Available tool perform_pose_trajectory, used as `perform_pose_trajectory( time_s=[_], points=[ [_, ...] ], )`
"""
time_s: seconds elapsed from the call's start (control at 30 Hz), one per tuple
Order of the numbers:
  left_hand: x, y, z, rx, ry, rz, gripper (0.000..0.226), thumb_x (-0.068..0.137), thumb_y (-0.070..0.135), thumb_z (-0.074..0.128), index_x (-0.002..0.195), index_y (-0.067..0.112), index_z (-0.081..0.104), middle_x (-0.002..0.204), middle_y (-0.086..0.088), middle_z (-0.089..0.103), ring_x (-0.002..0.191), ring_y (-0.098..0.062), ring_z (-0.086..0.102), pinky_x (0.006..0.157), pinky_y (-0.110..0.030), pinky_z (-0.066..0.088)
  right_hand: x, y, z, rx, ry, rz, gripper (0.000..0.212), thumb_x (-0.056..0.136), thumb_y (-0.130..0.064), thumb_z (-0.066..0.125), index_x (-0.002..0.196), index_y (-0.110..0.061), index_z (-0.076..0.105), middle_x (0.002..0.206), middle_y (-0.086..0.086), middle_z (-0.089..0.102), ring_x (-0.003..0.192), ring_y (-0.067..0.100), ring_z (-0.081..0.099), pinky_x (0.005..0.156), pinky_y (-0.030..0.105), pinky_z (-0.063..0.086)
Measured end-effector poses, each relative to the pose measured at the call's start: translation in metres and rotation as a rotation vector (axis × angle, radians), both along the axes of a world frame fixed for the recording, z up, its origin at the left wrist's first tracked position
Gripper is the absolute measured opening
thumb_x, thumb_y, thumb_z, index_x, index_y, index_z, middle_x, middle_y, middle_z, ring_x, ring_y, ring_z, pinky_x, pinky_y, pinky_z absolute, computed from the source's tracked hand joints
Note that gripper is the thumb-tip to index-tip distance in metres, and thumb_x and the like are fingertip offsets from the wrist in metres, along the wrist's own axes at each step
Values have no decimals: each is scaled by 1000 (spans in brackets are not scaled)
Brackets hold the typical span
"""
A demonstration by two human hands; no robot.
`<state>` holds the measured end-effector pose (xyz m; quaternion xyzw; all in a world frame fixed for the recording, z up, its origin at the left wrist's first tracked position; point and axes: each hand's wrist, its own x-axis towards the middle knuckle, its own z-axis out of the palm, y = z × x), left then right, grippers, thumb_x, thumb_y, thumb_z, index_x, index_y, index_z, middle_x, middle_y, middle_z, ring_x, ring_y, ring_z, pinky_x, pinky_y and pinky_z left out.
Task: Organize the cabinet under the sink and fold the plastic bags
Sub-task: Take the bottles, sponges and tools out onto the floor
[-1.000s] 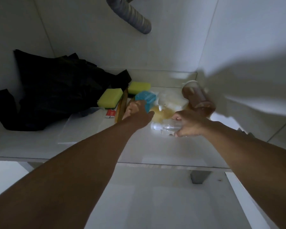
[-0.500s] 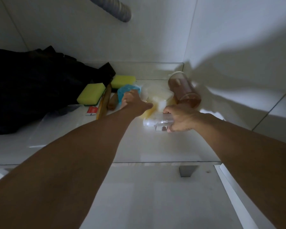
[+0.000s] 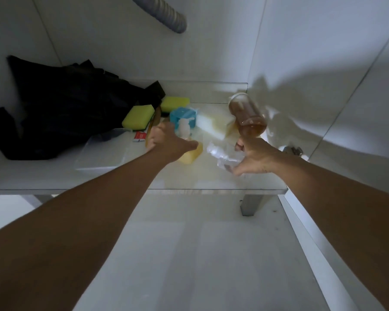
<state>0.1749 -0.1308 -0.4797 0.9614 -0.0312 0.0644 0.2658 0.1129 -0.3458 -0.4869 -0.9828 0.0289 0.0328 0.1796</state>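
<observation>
Since earlier: clear pump bottle [image 3: 225, 157] drawn clear of the clutter, clasped in right hand [image 3: 254, 157]. Left hand [image 3: 169, 142] wrapped around yellow bottle [image 3: 190, 153] on cabinet floor [image 3: 211, 178]. Light, slick plastic; grip mid-body.

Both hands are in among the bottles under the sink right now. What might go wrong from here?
1. The right hand holds the clear pump bottle tilted, nozzle toward the left hand; it might drip or slip.
2. The amber bottle leans just behind that hand; a bump may topple it.
3. The left hand is on the yellow soap bottle, crowded by the blue box and yellow sponges; lifting could drag them.
</observation>
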Motion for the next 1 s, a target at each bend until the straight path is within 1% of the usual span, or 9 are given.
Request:
perform_pose_trajectory(
  time_s=[0.13,0.23,0.33,0.4,0.47,0.63,0.77,0.87,1.0],
  points=[
    [-48,9,2,-39,37,-52,89,61,61,77,132,14,51,126,-5,56,116,-21,53,93,-33,48,-46,3,1,150,-12,-105,67,65,-60,80,114,-26,50,113,-10,52,103,14,54,85,24,42],
    [-84,9,-2,-79,72,-106,90,60,59,78,133,14,53,124,-3,58,115,-21,55,93,-34,50,-75,8,-4,154,12,-102,69,65,-64,76,120,-30,52,119,-11,53,109,12,52,93,29,44],
    [-117,4,-15,-76,98,-148,86,61,57,79,131,12,55,120,-4,61,111,-20,57,90,-33,52,-104,9,-15,162,50,-129,57,59,-50,82,103,-27,54,103,-12,54,95,13,53,77,27,47],
    [-137,-1,-29,-78,125,-178,77,62,55,79,123,12,60,114,-3,61,105,-18,57,87,-31,51,-124,7,-28,178,87,-152,47,49,-39,80,82,-25,49,82,-12,48,73,10,48,59,23,37],
    [-154,-7,-50,-107,182,-196,72,63,52,79,121,13,60,117,-2,59,106,-18,56,87,-29,50,-143,4,-46,155,132,-174,47,51,-32,82,74,-21,43,73,-9,42,62,9,40,53,22,30],
    [-188,-25,-110,-91,310,-226,78,66,49,79,130,12,52,129,-5,50,119,-20,51,98,-31,46,-180,-12,-103,111,286,-280,47,56,-27,82,85,-17,46,81,-6,47,67,11,45,52,23,32],
    [-205,-39,-148,-64,382,-241,67,67,47,78,120,14,56,121,-4,51,110,-19,53,90,-28,46,-204,-22,-138,193,312,-410,53,41,-24,76,86,-15,50,85,-4,56,70,10,54,55,24,43],
    [-211,-51,-167,-56,423,-263,58,68,45,77,112,14,58,114,-3,50,104,-19,54,83,-25,43,-213,-28,-159,188,255,-483,50,52,-16,84,84,-13,46,78,-1,55,69,18,55,52,25,41],
    [-211,-69,-184,-80,439,-290,54,69,42,77,109,14,57,111,-2,47,103,-20,53,79,-24,42,-216,-30,-180,178,192,-546,49,59,-23,85,90,-16,48,84,1,61,79,24,60,59,26,44]
  ],
)
